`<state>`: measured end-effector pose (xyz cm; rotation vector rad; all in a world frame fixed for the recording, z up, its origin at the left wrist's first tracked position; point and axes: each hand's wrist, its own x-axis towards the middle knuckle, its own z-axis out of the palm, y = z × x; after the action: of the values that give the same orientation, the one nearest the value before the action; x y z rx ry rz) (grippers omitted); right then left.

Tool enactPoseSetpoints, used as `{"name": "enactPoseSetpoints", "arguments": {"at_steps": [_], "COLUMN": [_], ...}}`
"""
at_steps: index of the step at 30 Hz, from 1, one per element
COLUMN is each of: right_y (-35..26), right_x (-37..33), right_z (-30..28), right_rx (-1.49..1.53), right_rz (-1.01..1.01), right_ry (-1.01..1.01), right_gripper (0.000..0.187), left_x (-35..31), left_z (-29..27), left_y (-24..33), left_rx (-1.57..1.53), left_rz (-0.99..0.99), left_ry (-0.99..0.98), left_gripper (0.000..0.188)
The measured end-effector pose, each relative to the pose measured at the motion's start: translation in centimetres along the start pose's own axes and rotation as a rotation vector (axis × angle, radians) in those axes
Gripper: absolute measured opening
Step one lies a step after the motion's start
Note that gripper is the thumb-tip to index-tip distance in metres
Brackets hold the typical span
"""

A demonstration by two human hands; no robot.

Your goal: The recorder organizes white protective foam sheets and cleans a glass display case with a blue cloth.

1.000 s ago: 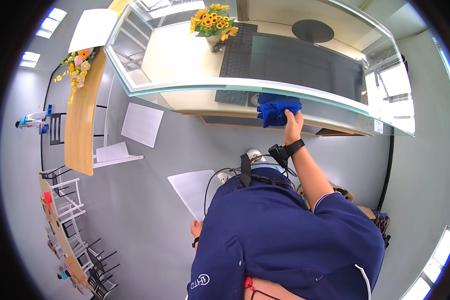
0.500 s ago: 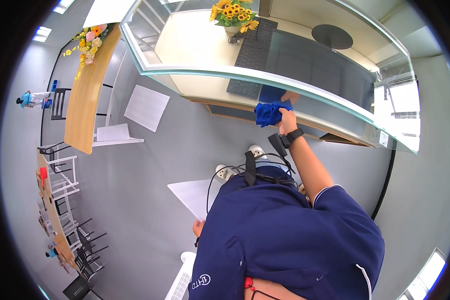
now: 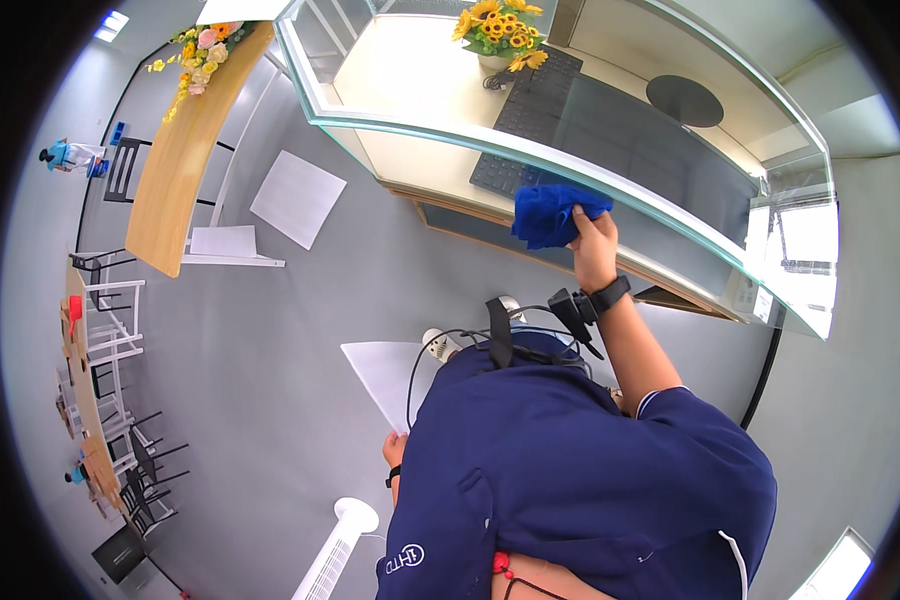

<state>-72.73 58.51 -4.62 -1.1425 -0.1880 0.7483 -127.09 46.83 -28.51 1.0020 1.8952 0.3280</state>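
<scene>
A crumpled blue cloth (image 3: 550, 217) is gripped in my right hand (image 3: 596, 245), thumb and fingers closed on it. The cloth lies against the front of a glass case (image 3: 410, 133), close to its teal-edged rim. A black strap with a dark device (image 3: 573, 306) circles my right wrist. Down by my left side hangs my left hand (image 3: 394, 448), partly hidden by my shirt. It overlaps the corner of a white sheet (image 3: 378, 372) low beside my legs. Its fingers show too little to tell whether they hold anything.
Inside the case are a keyboard (image 3: 528, 112), a dark monitor (image 3: 650, 140) and potted sunflowers (image 3: 500, 38). A wooden table (image 3: 185, 150) with a bouquet stands left, near a white square sheet (image 3: 298, 198) on the floor. A white tower-shaped appliance (image 3: 335, 550) rises at lower left.
My right hand has shifted slightly right and up along the glass, and the cloth is spread wider. My view has tilted a little. My left hand stays low at my side.
</scene>
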Motion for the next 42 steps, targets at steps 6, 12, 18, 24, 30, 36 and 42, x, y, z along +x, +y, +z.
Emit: {"name": "enactPoseSetpoints", "arguments": {"at_steps": [6, 12, 18, 24, 30, 36, 42], "right_y": [15.0, 18.5, 5.0, -3.7, 2.1, 14.6, 20.6], "right_x": [6.3, 8.0, 3.0, -0.9, 1.4, 5.9, 9.3], "right_z": [-5.0, -5.3, 2.3, 7.0, 5.2, 3.7, 2.4], "right_rx": [-0.302, -0.386, 0.144, 0.231, -0.003, -0.147, -0.027], "right_rz": [0.126, 0.241, 0.335, 0.16, 0.038, 0.274, 0.479], "right_ry": [0.045, 0.167, -0.092, -0.327, -0.251, -0.145, -0.013], "right_gripper": [0.013, 0.012, 0.017, 0.021, 0.019, 0.016, 0.011], "left_x": [-5.1, -7.0, -5.4, -3.6, -3.9, -5.8, -4.9], "left_z": [-1.6, -2.3, -1.8, -1.7, -1.6, -4.1, -7.8], "left_y": [2.4, -3.1, -6.8, 0.1, 4.6, 4.6, -3.8], "left_rx": [-0.033, 0.17, 0.031, 0.022, -0.249, -0.077, -0.107], "left_rz": [-0.06, -0.002, -0.188, -0.021, -0.115, -0.11, -0.17], "left_ry": [0.082, 0.188, 0.023, 0.166, 0.066, 0.044, 0.106], "left_gripper": [0.016, 0.017, 0.03, 0.038, 0.04, 0.038, 0.04]}}
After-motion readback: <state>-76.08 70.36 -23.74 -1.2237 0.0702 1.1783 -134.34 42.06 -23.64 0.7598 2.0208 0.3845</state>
